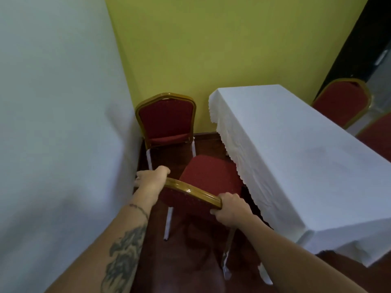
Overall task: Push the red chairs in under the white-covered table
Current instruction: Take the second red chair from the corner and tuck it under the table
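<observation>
Big white wall fills the left; yellow-green wall at the back. White-covered tabletop runs along the right side, cloth w/ scalloped edge hanging down its near-left side. Dark wood floor between wall and table.

Near red chair, gold frame, stands at an angle in the gap, seat pointed toward the table. Its front right corner sits just under the hanging cloth edge; most of the seat is outside the table. Backrest top rail curves across lower centre, legs visible below it on the floor.

Second red chair stands in the corner by the two walls, facing the camera, apart from the table. Third red chair on the far right side of the table, partly hidden behind the tabletop; another bit of red beside it at the frame edge, can't tell what.

Left forearm tattooed. Left hand at the left end of the near chair's top rail, fingers curled over and gripping it. Right hand at the right end of the rail, fingers wrapped round the frame corner, holding tight.
</observation>
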{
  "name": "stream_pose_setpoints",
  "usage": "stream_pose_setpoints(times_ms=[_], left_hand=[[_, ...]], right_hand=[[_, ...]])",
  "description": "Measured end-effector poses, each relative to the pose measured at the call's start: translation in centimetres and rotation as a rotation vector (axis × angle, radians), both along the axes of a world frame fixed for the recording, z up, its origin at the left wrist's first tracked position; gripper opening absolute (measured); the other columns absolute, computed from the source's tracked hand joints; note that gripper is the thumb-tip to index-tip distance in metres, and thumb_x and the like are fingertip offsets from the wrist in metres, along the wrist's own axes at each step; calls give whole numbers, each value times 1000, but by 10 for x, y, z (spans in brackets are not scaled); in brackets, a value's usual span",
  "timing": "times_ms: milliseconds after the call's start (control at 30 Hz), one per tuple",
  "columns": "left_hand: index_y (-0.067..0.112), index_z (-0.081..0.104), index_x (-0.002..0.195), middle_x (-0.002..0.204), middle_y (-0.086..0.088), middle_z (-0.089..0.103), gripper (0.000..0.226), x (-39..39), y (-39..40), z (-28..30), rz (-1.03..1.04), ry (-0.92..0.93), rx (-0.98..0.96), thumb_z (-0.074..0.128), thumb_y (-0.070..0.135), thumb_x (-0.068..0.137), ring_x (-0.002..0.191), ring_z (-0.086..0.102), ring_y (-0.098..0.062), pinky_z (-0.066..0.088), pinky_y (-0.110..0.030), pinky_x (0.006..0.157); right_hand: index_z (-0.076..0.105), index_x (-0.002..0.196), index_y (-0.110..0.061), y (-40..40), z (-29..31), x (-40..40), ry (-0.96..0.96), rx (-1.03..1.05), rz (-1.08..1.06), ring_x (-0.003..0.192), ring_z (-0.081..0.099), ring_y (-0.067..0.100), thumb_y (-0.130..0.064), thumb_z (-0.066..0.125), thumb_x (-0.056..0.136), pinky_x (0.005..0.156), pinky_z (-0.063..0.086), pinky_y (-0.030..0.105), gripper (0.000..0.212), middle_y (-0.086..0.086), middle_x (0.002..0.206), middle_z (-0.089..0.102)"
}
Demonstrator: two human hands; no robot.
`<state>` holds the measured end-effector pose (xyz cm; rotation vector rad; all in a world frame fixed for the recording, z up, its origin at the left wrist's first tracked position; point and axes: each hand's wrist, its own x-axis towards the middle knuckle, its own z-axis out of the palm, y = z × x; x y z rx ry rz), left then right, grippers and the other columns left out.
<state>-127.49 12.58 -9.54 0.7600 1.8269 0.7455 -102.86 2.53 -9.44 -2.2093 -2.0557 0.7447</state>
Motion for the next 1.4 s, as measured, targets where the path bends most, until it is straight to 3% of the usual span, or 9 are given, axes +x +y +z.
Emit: stream_pose_setpoints(times_ms=[133, 233, 567, 733, 833, 967, 1100, 1267, 1400], left_hand=[[27, -3, 162, 150, -20, 42, 133, 81, -44, 36, 217, -286, -37, 81, 34, 60, 124, 54, -46, 51, -58, 95], [10, -22, 159, 161, -24, 27, 115, 105, -55, 37, 275, -104, 18, 69, 11, 89, 132, 49, -41, 48, -40, 87], [2, 7, 161, 155, -17, 40, 95, 54, -26, 18, 122, 115, 121, 61, 8, 84, 136, 46, -35, 42, -40, 105], [0, 43, 146, 104, -10, 55, 87, 23, -7, 10, -91, 43, 52, 57, 10, 61, 83, 57, -25, 48, -36, 64], [1, 39, 148, 92, -12, 55, 88, 21, -2, 20, -165, 78, 68, 60, 9, 63, 67, 55, -22, 41, -30, 48], [9, 19, 154, 97, -12, 53, 86, 28, 7, 28, -273, 107, 70, 63, 3, 81, 71, 57, -22, 42, -29, 49], [11, 23, 146, 124, -21, 55, 73, 22, 27, 26, -343, 118, 46, 63, 4, 86, 89, 60, -28, 47, -32, 57], [12, 27, 140, 121, -21, 55, 63, 13, 49, 27, -394, 125, 25, 63, 5, 89, 86, 58, -26, 47, -32, 60], [13, 20, 149, 124, -21, 56, 79, 17, 64, 28, -421, 159, 19, 66, 10, 86, 104, 63, -35, 58, -47, 86]], right_hand=[[61, 113, -21, -6, 9, -1, -55, -30, -14, 89, 59, 23, -46, 68, 89, 76, 49, 35, 36, 0, 103, 60], [61, 112, -15, -12, 21, 0, -92, -29, 39, 87, 58, 24, -35, 67, 90, 71, 45, 34, 30, 2, 99, 56], [62, 123, -7, -36, 27, -52, -102, 38, 158, 108, 65, 36, -30, 64, 94, 80, 50, 41, 37, 15, 120, 65], [61, 125, -6, -38, 32, -69, -138, 4, 252, 105, 67, 35, -28, 67, 93, 84, 55, 44, 39, 14, 120, 65], [61, 124, -6, -36, 33, -77, -136, -10, 267, 104, 67, 34, -26, 65, 93, 81, 55, 42, 37, 14, 119, 66], [61, 125, -5, -30, 34, -79, -123, -22, 242, 105, 67, 33, -28, 63, 96, 83, 55, 41, 37, 14, 120, 66], [61, 123, -5, -20, 36, -82, -110, -30, 226, 105, 67, 33, -30, 63, 97, 84, 55, 41, 36, 15, 120, 66], [59, 124, -4, -3, 38, -92, -80, -66, 202, 103, 66, 33, -31, 64, 96, 83, 56, 41, 40, 15, 120, 65], [47, 139, -5, 16, 35, -87, -31, -141, 125, 114, 61, 36, -39, 69, 90, 91, 53, 44, 64, 15, 129, 60]])
